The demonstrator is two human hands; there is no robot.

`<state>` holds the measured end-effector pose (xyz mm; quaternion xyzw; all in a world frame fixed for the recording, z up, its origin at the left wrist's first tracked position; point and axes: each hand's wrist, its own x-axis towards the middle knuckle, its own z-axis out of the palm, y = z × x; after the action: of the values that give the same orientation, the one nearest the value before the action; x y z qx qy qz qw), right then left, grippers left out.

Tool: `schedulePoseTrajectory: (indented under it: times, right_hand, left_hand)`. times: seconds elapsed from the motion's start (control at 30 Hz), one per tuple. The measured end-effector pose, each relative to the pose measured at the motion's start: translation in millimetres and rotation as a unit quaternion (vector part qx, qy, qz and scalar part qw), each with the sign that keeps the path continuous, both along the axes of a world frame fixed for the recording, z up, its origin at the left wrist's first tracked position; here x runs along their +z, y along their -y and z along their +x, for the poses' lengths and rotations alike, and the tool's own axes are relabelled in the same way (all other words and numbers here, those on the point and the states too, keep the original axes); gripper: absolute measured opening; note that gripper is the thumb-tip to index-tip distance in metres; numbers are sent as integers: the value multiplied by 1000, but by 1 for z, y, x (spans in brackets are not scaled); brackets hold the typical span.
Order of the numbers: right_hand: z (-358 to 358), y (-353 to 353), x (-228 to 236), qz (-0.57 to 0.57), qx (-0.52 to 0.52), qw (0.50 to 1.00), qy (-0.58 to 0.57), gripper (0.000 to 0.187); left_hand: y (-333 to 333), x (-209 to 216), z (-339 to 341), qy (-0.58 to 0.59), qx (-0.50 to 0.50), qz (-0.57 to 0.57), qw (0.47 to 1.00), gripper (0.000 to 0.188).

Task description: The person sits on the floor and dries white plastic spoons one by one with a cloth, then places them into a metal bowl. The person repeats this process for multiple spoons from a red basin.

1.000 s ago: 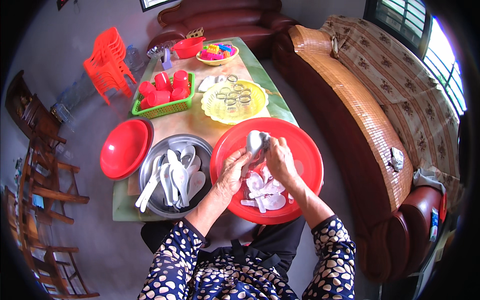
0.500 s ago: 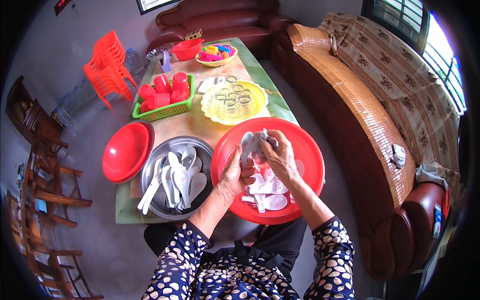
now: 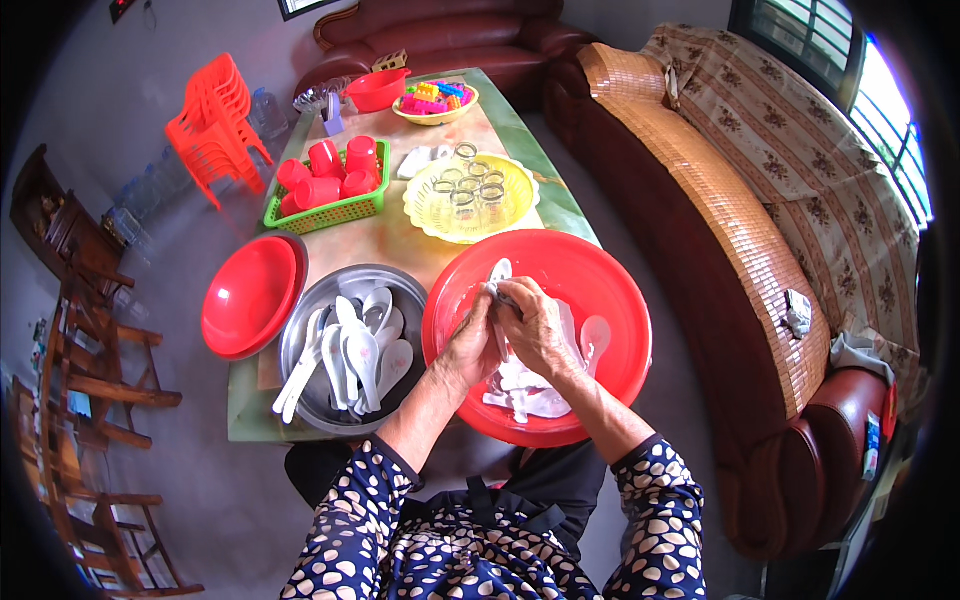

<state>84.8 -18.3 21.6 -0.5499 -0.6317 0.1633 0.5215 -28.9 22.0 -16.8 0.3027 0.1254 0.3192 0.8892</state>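
Over the red basin (image 3: 620, 290), my left hand (image 3: 468, 350) is closed around a white soup spoon (image 3: 501, 270), whose end pokes up above the fingers. My right hand (image 3: 535, 325) is closed on a greyish-white cloth (image 3: 491, 287), pressed against the spoon and mostly hidden by the fingers. Below my hands, white spoons and suds lie in the basin; one spoon (image 3: 596, 336) leans near its right side. Left of it, a grey metal basin (image 3: 300, 290) holds several white soup spoons (image 3: 360, 355) piled together.
At far left on the table, a red basin (image 3: 250, 295) rests on another basin. Behind are a green basket (image 3: 330, 213) of red cups, a yellow tray (image 3: 425, 215) with small glasses, and a bowl (image 3: 432, 118) of toy blocks. A long sofa (image 3: 680, 210) runs along the right.
My right hand has moved left and down toward my left hand, bringing the cloth onto the spoon. The cloth, plainly visible before, is now mostly covered by my fingers.
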Motion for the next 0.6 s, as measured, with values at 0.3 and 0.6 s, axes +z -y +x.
schedulePoseTrajectory:
  times: [0.3, 0.6]
  right_hand:
    - [13, 45, -5, -98, 131, 982, 98, 20]
    - [24, 15, 14, -51, -36, 997, -45, 21]
  left_hand:
    - [-4, 4, 2, -79, 80, -43, 993, 61]
    - [-4, 0, -2, -73, 31, -56, 995, 59]
